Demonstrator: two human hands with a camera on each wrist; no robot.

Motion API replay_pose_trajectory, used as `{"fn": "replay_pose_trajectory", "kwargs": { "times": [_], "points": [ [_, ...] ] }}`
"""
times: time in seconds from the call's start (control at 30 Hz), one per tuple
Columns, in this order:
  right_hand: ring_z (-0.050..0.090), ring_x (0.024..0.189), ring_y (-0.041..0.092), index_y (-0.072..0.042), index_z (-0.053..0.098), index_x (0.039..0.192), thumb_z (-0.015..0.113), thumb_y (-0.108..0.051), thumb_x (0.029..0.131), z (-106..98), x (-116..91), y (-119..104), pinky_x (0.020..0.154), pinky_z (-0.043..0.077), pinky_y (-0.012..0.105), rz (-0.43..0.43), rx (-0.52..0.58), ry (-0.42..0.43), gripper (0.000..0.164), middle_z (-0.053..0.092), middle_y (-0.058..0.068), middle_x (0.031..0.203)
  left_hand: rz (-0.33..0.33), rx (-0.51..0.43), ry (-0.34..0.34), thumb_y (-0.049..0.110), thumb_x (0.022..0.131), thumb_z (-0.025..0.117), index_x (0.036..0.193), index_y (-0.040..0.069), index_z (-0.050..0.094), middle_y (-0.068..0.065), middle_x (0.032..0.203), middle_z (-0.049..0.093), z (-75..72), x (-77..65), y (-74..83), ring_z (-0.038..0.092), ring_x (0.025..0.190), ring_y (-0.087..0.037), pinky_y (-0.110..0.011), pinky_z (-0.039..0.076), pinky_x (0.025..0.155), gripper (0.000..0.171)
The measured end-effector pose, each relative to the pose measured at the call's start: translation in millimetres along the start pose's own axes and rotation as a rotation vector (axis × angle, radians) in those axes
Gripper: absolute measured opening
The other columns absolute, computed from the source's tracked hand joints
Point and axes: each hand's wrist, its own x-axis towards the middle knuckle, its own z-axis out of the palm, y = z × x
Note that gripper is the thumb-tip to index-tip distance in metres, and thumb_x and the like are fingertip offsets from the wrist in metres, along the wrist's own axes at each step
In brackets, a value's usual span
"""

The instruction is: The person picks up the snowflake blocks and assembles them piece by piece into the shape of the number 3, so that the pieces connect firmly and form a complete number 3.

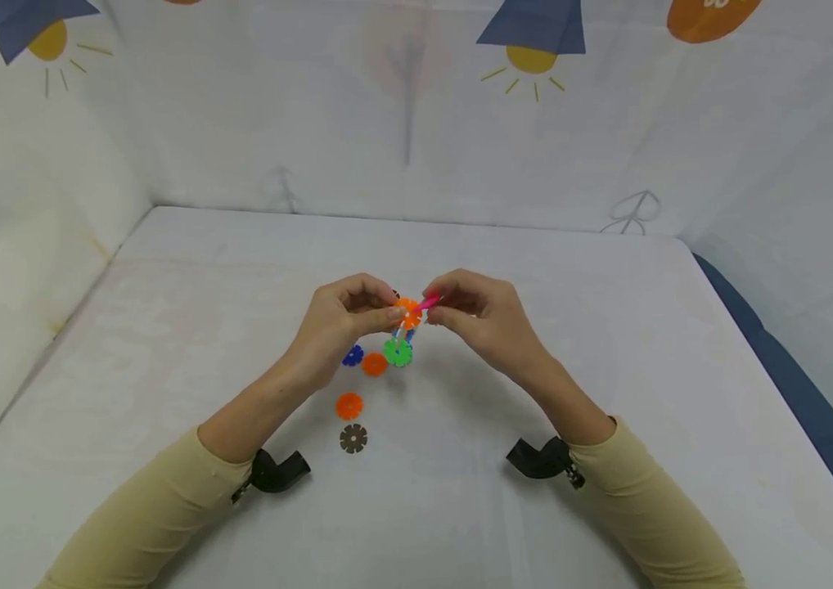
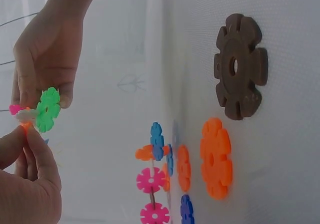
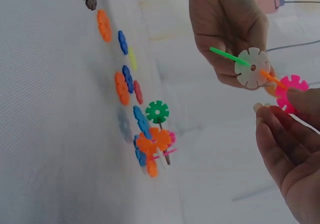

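Both hands are raised close together over the table, joined by a small chain of notched flower-shaped plastic discs. My left hand (image 1: 321,331) pinches the orange disc (image 1: 409,314) between thumb and fingers. Between its thumb and fingertips, my right hand (image 1: 490,323) grips a pink disc (image 1: 427,303), which meets the orange disc's edge. A white disc (image 3: 250,74) connects the orange disc to a bright green disc (image 1: 398,352) on the other side. How deeply the pink disc's slot sits in the orange one cannot be told.
On the white table (image 1: 431,523) lie a brown disc (image 1: 353,438), an orange disc (image 1: 348,406) and other loose discs. Beyond them stands a joined cluster with a dark green disc (image 3: 157,112) and pink discs (image 2: 151,180). White curtains surround the table's back and sides.
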Motion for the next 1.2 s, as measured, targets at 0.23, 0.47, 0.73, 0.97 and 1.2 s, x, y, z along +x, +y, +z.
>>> {"fn": "replay_pose_trajectory", "kwargs": {
  "times": [0.23, 0.47, 0.73, 0.97, 1.2],
  "points": [
    [0.070, 0.082, 0.027, -0.005, 0.068, 0.100, 0.068, -0.004, 0.091, 3, -4, 3, 0.080, 0.060, 0.033, 0.063, 0.111, -0.050, 0.009, 0.069, 0.011, 0.096, -0.011, -0.010, -0.020, 0.015, 0.089, 0.074, 0.103, 0.004, 0.064, -0.005, 0.096, 0.067, 3.9, -2.2, -3.7, 0.070, 0.092, -0.027, -0.040, 0.058, 0.092, 0.021],
    [0.067, 0.077, 0.029, -0.005, 0.066, 0.098, 0.063, -0.005, 0.092, 3, -5, 4, 0.079, 0.059, 0.034, 0.103, 0.171, -0.054, 0.007, 0.067, 0.011, 0.090, -0.008, -0.009, -0.029, 0.015, 0.089, 0.074, 0.103, 0.004, 0.064, -0.005, 0.095, 0.067, 4.2, -2.4, -4.1, 0.070, 0.090, -0.024, -0.034, 0.059, 0.089, 0.020],
    [0.065, 0.072, 0.033, -0.001, 0.063, 0.095, 0.059, -0.002, 0.090, -3, -2, 3, 0.072, 0.060, 0.034, 0.093, 0.202, 0.008, 0.007, 0.066, 0.009, 0.084, 0.043, -0.008, -0.014, 0.016, 0.093, 0.068, 0.104, 0.003, 0.064, -0.008, 0.099, 0.067, -3.1, 1.1, -5.1, 0.068, 0.097, -0.036, -0.034, 0.058, 0.091, 0.017],
    [0.064, 0.071, 0.034, 0.000, 0.062, 0.096, 0.057, 0.000, 0.088, -7, 1, 3, 0.071, 0.060, 0.034, 0.088, 0.200, 0.019, 0.009, 0.066, 0.009, 0.085, 0.061, 0.062, 0.048, 0.015, 0.095, 0.064, 0.107, 0.002, 0.063, -0.008, 0.101, 0.066, -16.7, 9.3, -10.8, 0.068, 0.098, -0.032, -0.029, 0.058, 0.088, 0.017],
    [0.065, 0.072, 0.034, -0.001, 0.061, 0.096, 0.056, 0.000, 0.088, -10, 0, 4, 0.071, 0.060, 0.036, 0.089, 0.193, 0.023, 0.010, 0.066, 0.009, 0.085, 0.048, 0.130, 0.099, 0.019, 0.096, 0.063, 0.111, 0.003, 0.063, -0.009, 0.106, 0.064, -29.7, 18.0, -17.8, 0.064, 0.102, -0.033, -0.024, 0.057, 0.087, 0.022]
  ]
}}
